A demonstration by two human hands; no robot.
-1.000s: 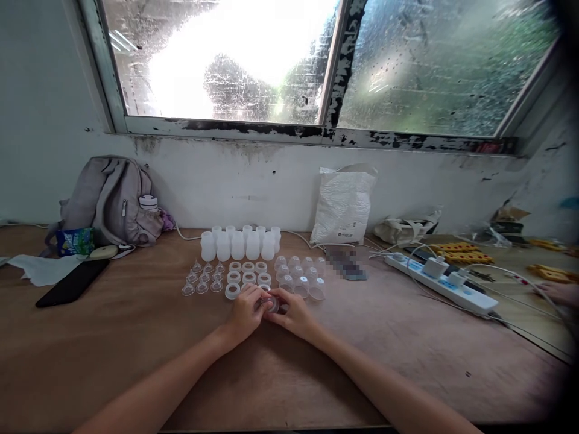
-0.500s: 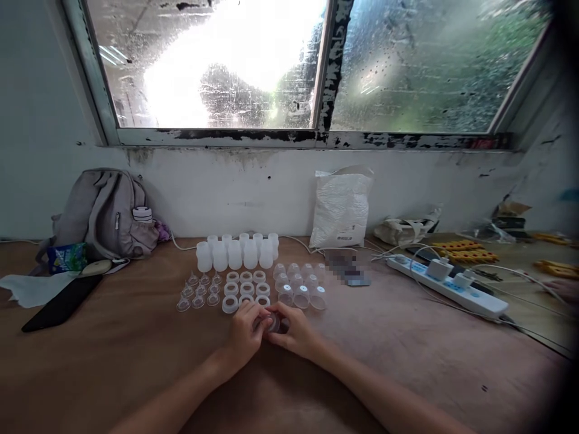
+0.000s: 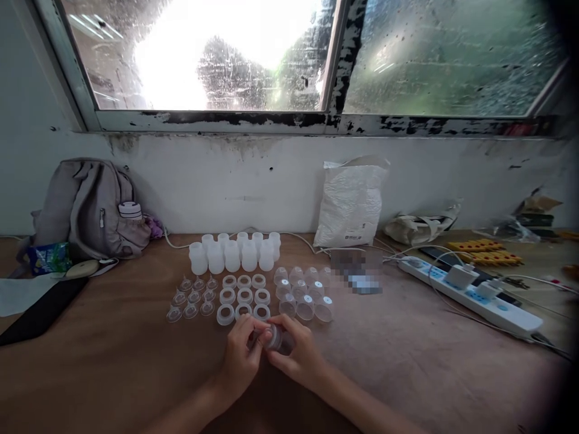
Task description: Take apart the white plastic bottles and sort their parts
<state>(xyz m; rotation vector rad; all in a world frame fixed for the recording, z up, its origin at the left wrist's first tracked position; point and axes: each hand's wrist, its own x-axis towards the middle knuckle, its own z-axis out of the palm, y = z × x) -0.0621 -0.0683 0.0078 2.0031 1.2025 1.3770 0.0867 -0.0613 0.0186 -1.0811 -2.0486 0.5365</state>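
My left hand (image 3: 244,351) and my right hand (image 3: 298,349) meet above the near part of the table, both closed on a small translucent bottle top (image 3: 274,337). Ridged rings show on it, but the fingers hide most of it. Just beyond my hands lie rows of white screw rings (image 3: 244,296). Clear dome caps (image 3: 305,308), several with a pale dot on top, stand to the right of the rings. Clear bottle nipples (image 3: 194,296) sit to the left. Behind them all, frosted white bottles (image 3: 232,256) are grouped upright.
A grey backpack (image 3: 90,211) leans on the wall at the left, near a black flat pouch (image 3: 43,310). A white plastic bag (image 3: 350,202) stands at the back. On the right lie a power strip (image 3: 474,298) with cables and yellow parts (image 3: 486,253).
The view has shifted, so the table things appear slightly larger and lower. Both hands keep hold of the bottle top, whose ridged rings now show more clearly.
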